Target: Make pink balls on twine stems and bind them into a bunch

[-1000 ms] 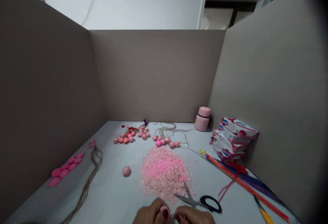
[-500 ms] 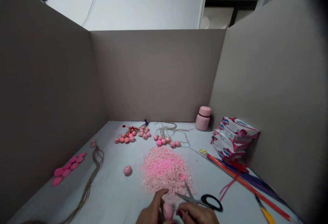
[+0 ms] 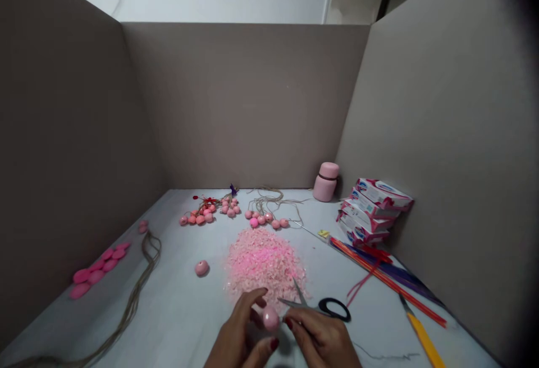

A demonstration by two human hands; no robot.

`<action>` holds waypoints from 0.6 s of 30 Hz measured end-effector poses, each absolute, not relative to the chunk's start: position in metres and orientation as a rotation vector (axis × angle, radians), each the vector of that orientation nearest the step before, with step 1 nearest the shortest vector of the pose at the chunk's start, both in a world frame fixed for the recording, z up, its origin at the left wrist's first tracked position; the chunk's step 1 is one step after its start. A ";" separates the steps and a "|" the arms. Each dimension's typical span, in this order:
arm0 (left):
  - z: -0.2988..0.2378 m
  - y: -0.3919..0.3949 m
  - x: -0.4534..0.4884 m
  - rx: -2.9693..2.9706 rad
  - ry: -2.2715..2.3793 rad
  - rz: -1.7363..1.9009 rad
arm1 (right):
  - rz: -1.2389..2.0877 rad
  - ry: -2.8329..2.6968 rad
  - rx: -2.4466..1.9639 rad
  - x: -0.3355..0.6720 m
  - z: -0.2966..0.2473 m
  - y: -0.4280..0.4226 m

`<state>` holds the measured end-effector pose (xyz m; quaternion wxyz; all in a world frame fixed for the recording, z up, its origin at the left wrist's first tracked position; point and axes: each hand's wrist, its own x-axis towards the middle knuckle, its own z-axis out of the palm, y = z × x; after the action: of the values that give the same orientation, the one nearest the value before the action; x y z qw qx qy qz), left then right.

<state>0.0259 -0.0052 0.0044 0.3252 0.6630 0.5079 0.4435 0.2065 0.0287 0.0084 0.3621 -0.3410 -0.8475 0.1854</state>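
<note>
I count one pink bead (image 3: 270, 318) pinched between my two hands, left (image 3: 240, 340) and right (image 3: 322, 337); one loose bead (image 3: 201, 268) on the tabletop (image 3: 177, 312); one heap of pink shavings (image 3: 263, 264); one pair of scissors (image 3: 322, 305); three strung bead clusters (image 3: 229, 214); one pink jar (image 3: 325, 181); four stacked boxes (image 3: 373, 211); roughly seven flat pink discs (image 3: 99, 267), though blur makes that uncertain.

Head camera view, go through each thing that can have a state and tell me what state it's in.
pink ball: pinched between both hands
left hand: shut on it
right hand: fingertips on it
scissors: open, lying flat
pink jar: upright, lid on
boxes: stacked, closed
pink shreds: heaped
</note>
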 end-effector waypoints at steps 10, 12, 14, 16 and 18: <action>0.013 -0.005 0.030 1.483 1.227 0.920 | 0.438 -2.220 -0.841 0.204 0.010 0.024; 0.009 -0.005 0.030 1.536 1.226 1.028 | 0.480 -2.182 -0.904 0.204 0.013 0.025; 0.006 -0.005 0.030 1.635 1.240 1.139 | 0.512 -2.166 -0.930 0.204 0.013 0.026; 0.003 -0.005 0.031 1.700 1.278 1.169 | 0.527 -2.168 -0.912 0.204 0.010 0.028; 0.002 -0.004 0.031 1.698 1.328 1.104 | 0.536 -2.169 -0.899 0.204 0.005 0.029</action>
<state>0.0314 -0.0044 0.0021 0.3523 0.6561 0.5132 0.4266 0.2036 0.0292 0.0049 0.3587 -0.3484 -0.8407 0.2077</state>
